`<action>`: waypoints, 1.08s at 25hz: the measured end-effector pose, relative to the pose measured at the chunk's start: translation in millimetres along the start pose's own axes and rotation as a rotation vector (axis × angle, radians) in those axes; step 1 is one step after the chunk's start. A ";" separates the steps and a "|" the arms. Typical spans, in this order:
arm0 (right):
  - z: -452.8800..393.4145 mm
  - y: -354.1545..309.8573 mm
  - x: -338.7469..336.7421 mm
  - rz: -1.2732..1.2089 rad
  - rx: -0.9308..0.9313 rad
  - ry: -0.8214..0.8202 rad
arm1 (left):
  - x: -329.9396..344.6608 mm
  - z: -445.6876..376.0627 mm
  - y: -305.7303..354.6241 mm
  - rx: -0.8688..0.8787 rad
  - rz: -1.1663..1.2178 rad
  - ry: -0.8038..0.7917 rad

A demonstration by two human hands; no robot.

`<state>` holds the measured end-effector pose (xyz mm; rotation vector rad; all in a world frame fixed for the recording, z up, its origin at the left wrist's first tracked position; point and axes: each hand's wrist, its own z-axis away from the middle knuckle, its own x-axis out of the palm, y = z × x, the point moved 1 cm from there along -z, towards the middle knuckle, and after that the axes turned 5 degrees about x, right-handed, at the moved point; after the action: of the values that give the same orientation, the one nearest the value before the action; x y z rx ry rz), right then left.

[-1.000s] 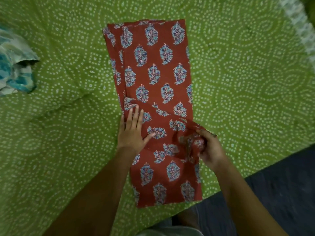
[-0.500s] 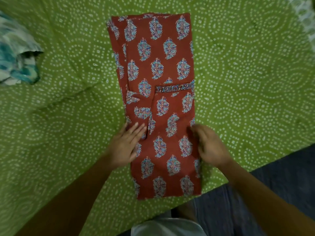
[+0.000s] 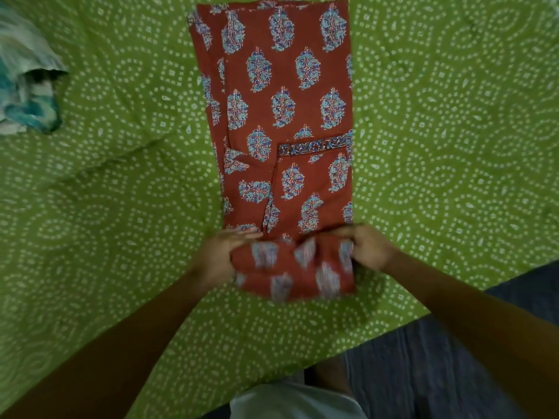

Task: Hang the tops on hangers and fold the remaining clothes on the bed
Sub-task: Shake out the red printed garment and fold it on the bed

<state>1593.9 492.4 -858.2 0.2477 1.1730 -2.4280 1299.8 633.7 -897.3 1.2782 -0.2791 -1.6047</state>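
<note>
A: Far left, a crumpled teal-and-white cloth (image 3: pixel 27 86) lies on the green dotted bedspread (image 3: pixel 121 207), well apart from the work. Left hand (image 3: pixel 225 255)?

B: Fingers curled round the near left corner of the rust-red garment with blue leaf print (image 3: pixel 287 116), lifting that blurred hem.

A: And how does the garment lie?

B: Flat mid-bed, long axis running straight away from the person, sleeve already tucked across it.

A: Right hand (image 3: pixel 367 251)?

B: Pinches the near right corner, level with the left. Likely the fold goes forward along that axis; both hands equally near, so they should travel together.
</note>
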 end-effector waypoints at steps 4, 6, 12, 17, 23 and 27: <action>-61.3 -16.5 -30.2 -0.802 0.417 0.085 | -41.4 -48.2 13.2 -0.638 1.045 0.326; -83.2 -22.6 -42.3 -0.866 0.472 0.006 | -61.3 -67.6 29.4 -0.590 1.035 0.273; -53.7 -15.6 -21.9 -0.847 0.446 0.193 | -67.5 -51.3 47.1 -0.474 0.923 0.173; 15.2 -10.0 19.2 -0.824 0.601 0.181 | -50.0 -5.3 51.7 -0.534 0.744 0.134; 32.8 -10.8 33.5 -0.825 0.573 0.350 | -39.7 14.3 58.8 -0.669 0.735 0.161; -5.6 -21.5 -0.9 -0.744 0.458 0.499 | -61.1 -27.8 67.7 -0.584 0.830 0.311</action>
<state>1584.9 508.8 -846.3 0.6894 0.9816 -3.4319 1355.4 663.0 -825.5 0.7716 -0.1024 -0.6825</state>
